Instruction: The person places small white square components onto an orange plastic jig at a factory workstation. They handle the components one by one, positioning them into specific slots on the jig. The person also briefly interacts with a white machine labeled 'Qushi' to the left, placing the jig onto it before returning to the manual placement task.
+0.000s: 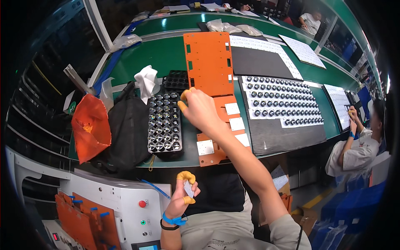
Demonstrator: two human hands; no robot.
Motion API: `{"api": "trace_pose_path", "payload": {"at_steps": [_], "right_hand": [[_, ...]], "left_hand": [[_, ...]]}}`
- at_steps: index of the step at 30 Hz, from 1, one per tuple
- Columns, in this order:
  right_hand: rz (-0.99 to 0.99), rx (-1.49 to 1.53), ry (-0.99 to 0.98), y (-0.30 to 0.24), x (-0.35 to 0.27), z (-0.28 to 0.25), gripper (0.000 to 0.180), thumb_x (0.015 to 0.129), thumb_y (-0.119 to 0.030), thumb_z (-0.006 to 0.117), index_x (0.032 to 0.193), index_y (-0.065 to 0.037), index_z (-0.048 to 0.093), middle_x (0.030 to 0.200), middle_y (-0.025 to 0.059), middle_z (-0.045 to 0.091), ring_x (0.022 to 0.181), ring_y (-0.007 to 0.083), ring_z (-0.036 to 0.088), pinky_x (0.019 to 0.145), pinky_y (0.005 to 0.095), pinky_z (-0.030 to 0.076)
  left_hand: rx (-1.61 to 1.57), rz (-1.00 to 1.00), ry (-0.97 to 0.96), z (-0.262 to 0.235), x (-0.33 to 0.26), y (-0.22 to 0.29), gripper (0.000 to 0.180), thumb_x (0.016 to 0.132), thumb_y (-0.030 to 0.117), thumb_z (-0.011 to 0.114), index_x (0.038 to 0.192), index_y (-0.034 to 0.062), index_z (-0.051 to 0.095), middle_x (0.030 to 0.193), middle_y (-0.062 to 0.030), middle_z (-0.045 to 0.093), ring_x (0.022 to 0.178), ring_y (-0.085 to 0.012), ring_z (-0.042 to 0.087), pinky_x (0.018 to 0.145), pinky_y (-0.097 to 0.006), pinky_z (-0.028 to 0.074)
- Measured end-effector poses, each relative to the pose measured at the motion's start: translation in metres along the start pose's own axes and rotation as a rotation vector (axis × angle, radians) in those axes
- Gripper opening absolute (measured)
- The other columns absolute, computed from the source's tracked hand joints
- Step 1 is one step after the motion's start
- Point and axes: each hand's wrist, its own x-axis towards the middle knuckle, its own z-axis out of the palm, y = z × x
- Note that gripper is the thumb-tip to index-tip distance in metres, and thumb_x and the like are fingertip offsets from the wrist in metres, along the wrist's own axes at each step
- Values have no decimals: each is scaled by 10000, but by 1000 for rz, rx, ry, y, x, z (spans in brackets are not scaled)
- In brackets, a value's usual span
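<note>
My left hand (181, 197), with yellow finger cots and a blue wrist strap, is held low in front of my lap. Its curled fingers grip a small white plate (188, 188). My right hand (199, 109) reaches over the right side of a black tray (151, 152) filled with rows of shiny round lenses (166, 123). Its thumb and forefinger, also in yellow cots, are bent toward each other. Whatever lies between them is too small or hidden to make out. Just right of the tray, an orange fixture plate (216, 157) carries several square white plates (236, 123), partly behind my right forearm.
An upright orange panel (208, 62) stands behind the fixture. A black board (283, 139) to the right bears rows of lens-topped white plates. Left are a black bag (125, 129) and an orange bag (91, 129). A white machine (129, 200) stands lower left; a co-worker (354, 150) sits far right.
</note>
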Motion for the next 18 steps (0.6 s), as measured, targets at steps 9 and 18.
{"api": "trace_pose_path", "payload": {"at_steps": [9, 18], "right_hand": [[-63, -67, -82, 8, 47, 31, 249, 778, -213, 751, 757, 25, 683, 870, 199, 681, 862, 364, 691, 735, 479, 555], [112, 335, -13, -15, 18, -12, 239, 802, -184, 740, 930, 18, 734, 935, 186, 709, 838, 326, 704, 761, 420, 555]], "left_hand": [[-287, -6, -124, 4, -5, -2, 455, 932, 164, 601, 1352, 101, 440, 1262, -150, 534, 875, -202, 530, 697, -288, 443], [-319, -10, -108, 16, 4, -4, 566, 958, 328, 657, 1434, 112, 439, 1431, -251, 503, 688, -91, 478, 616, -241, 399]]}}
